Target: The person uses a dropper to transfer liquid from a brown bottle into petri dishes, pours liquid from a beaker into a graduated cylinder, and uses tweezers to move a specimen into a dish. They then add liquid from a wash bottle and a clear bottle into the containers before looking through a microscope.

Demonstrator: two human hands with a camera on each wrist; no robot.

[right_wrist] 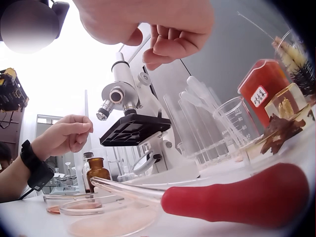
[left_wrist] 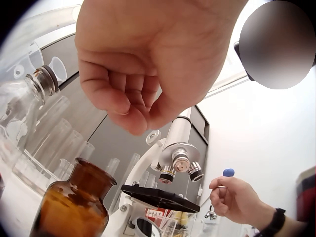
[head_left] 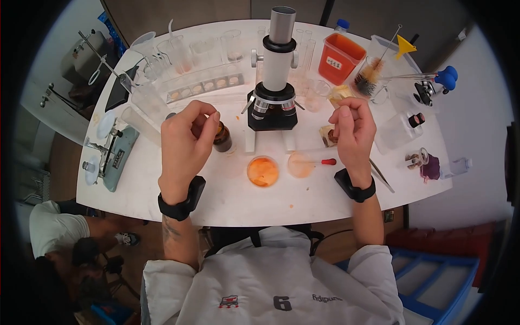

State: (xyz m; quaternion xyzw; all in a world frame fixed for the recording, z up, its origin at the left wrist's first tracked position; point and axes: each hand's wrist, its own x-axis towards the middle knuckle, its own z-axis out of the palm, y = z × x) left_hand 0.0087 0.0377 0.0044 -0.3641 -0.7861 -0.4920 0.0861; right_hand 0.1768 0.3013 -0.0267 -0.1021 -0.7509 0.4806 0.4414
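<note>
My left hand [head_left: 189, 138] hovers over the table, fingers loosely curled and thumb by the fingertips, with nothing seen in it. Right below it stands an open brown glass bottle [left_wrist: 74, 202]. On the other side, my right hand [head_left: 355, 132] is also raised, its fingers curled loosely around nothing visible. Below it lies a dropper with a red rubber bulb [right_wrist: 237, 200], its glass tube resting across a pale petri dish [head_left: 299, 164]. Beside that sits a petri dish of orange material [head_left: 262, 171]. A white microscope [head_left: 279, 76] stands between and beyond the hands.
A green balance [head_left: 122, 157] stands at far left. Behind are a slotted rack [head_left: 206, 86] and clear glassware. A red container [head_left: 341, 57], a brush [head_left: 371, 76] and a capped bottle [head_left: 403, 130] occupy the right. Tweezers [head_left: 382, 176] lie near the right wrist.
</note>
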